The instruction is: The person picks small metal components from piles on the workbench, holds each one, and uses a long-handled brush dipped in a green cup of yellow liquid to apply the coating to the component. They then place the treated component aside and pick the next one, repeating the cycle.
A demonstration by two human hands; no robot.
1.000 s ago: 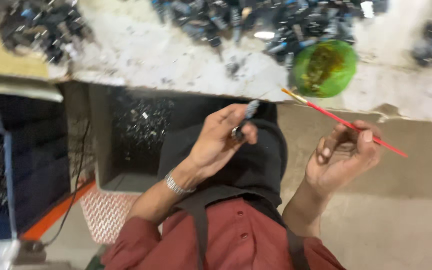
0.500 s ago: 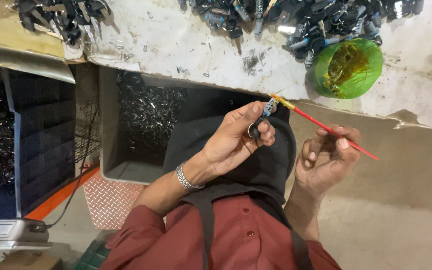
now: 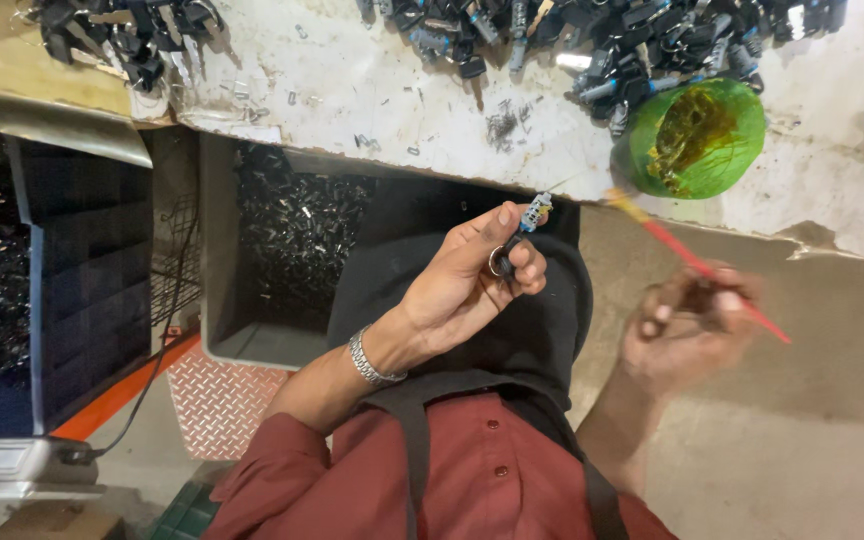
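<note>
Below the edge of the white workbench (image 3: 372, 95), over the person's lap: left hand (image 3: 467, 285) raised, palm toward the camera, thumb and fingers closed on a small dark part (image 3: 520, 235) with a metal ring at its lower end and a pale blue tip at the top. The part's long axis runs up and slightly right, its tip pointing toward the bench edge. Right hand (image 3: 687, 335) sits lower and to the right, motion-blurred, fingers curled around a thin red brush (image 3: 697, 262); exactly how the fingers clamp the handle I cannot tell through the blur, but the brush is clearly carried by it. The brush lies on a diagonal: handle end low and right past the hand, yellowish bristle end high and left. That bristle end lies between the part's tip and the green bowl (image 3: 697, 140) on the bench, near both, touching neither as far as can be seen. So the part lies up and left of the right hand's grip, roughly along the brush's own line. The bowl holds a yellow-brown smear. Heaps of similar dark parts (image 3: 592, 45) are spread along the bench behind; a grey bin (image 3: 252, 260) of dark pieces stands below the bench to the left.
</note>
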